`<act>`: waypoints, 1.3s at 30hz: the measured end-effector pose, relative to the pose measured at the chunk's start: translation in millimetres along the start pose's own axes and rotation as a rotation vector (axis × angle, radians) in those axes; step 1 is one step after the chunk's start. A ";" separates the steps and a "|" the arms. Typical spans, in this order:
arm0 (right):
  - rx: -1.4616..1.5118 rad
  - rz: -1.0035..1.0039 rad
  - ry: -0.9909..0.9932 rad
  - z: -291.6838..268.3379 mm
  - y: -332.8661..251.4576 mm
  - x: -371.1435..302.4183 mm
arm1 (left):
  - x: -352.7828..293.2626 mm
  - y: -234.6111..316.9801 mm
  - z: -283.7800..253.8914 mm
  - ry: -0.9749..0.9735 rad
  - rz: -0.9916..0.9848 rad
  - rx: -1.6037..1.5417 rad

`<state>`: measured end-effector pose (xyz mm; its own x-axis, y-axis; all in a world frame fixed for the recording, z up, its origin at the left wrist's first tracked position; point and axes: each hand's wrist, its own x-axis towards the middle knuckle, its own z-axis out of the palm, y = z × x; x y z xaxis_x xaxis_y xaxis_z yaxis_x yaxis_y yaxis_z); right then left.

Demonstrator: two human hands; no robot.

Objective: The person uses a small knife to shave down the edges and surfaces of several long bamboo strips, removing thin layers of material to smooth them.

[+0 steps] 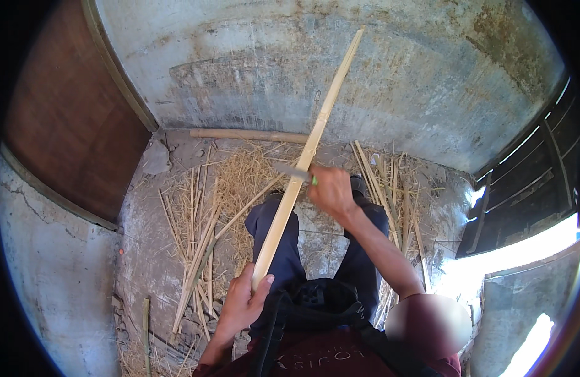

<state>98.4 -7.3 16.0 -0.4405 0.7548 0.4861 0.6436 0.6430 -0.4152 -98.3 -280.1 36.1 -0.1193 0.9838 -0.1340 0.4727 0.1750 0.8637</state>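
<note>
A long pale bamboo strip [312,141] slants from my lap up toward the far wall, its far end narrowing. Its near end lies in my left hand [244,300], which is closed around it with the thumb along the right edge. My right hand [331,191] is closed on the green handle of a knife [294,171]. The blade lies across the strip near its middle and appears to touch it. Most of the knife handle is hidden in my fingers.
Split bamboo strips [202,245] lie on the floor at the left, with more bamboo pieces [390,195] at the right. Curly shavings [246,176] cover the ground between. A bamboo pole [249,134] rests along the base of the stained wall [239,69]. A brown door [70,107] stands at the left.
</note>
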 end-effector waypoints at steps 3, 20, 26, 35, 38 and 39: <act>-0.083 0.043 0.142 -1.2 32.9 26.5 | 2.8 5.9 0.1 -0.002 0.004 -0.012; -0.137 0.075 0.181 6.5 36.5 28.8 | 4.6 0.6 -6.3 0.006 -0.023 0.046; -0.144 0.046 0.098 15.5 7.1 11.6 | 0.9 0.2 -6.7 0.035 0.031 0.079; -0.239 0.248 0.230 3.5 94.9 78.1 | 6.1 1.1 0.7 0.064 0.081 0.037; -0.227 0.190 0.238 -0.3 104.8 77.5 | 9.5 2.1 2.9 0.057 0.064 0.035; -0.209 0.171 0.207 -1.3 101.2 76.5 | 10.0 1.8 2.4 0.053 0.060 0.044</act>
<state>130.7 115.4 12.2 -0.1921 0.7933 0.5777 0.8210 0.4524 -0.3483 -96.6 -269.8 35.1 -0.1352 0.9893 -0.0557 0.5177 0.1184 0.8473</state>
